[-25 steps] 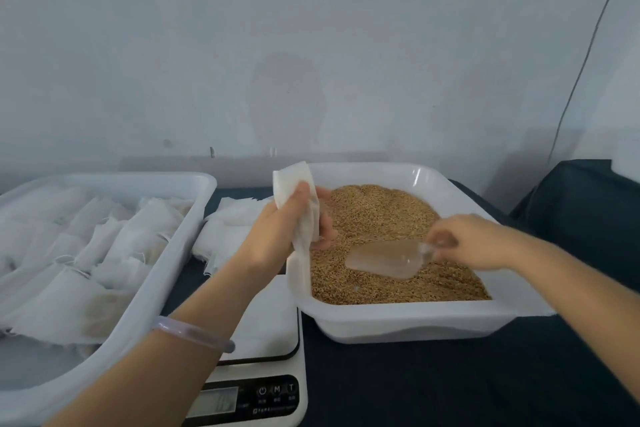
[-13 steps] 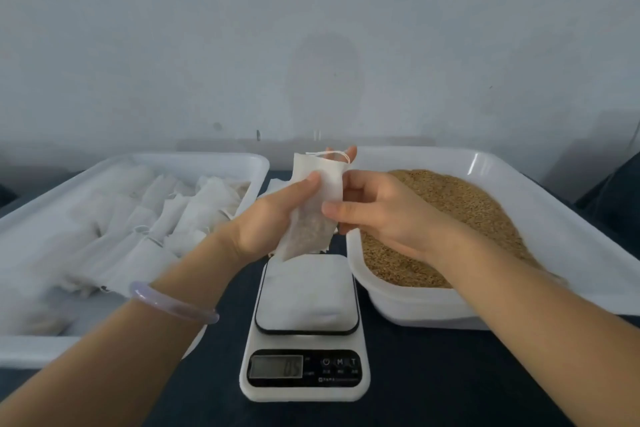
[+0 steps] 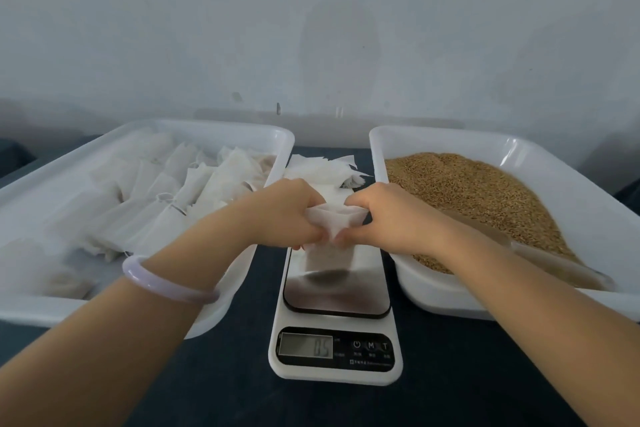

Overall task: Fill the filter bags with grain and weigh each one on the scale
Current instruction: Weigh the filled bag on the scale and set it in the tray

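Note:
My left hand (image 3: 284, 215) and my right hand (image 3: 388, 215) both grip the top of one white filter bag (image 3: 330, 246), one hand on each side of its mouth. Grain shows through the bag's lower part, which hangs just above or on the steel platform of the white scale (image 3: 336, 302). The scale's display (image 3: 306, 345) shows digits like 0.5. Brown grain (image 3: 474, 191) fills the white tray (image 3: 384, 139) on the right. A clear scoop (image 3: 540, 260) lies on the grain under my right forearm.
A white tray (image 3: 194, 126) on the left holds several white filter bags. A loose pile of empty bags (image 3: 322, 166) lies between the two trays, behind my hands. The table top (image 3: 485, 374) is dark blue. A pale wall stands close behind.
My right hand put down the scoop and came to the bag. Both hands lowered the bag from in front of the trays onto the scale area and now hold its mouth.

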A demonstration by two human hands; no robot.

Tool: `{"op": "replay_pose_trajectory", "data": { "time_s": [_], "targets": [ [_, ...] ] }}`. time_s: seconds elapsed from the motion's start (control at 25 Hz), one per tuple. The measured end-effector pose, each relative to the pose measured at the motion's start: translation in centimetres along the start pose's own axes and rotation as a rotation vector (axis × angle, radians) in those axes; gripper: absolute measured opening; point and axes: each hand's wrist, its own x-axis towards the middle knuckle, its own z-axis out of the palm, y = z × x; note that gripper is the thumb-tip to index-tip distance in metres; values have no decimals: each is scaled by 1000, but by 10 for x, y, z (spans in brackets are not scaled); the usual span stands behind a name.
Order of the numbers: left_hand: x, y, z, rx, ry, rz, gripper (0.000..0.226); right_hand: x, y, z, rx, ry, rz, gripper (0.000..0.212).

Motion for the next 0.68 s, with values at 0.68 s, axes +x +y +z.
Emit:
{"op": "replay_pose_trajectory", "data": {
  "time_s": [0.68],
  "targets": [
    [23,0,18,326,-117,-2,32,14,-4,16,-336,-128,13,24]
  ]
}}
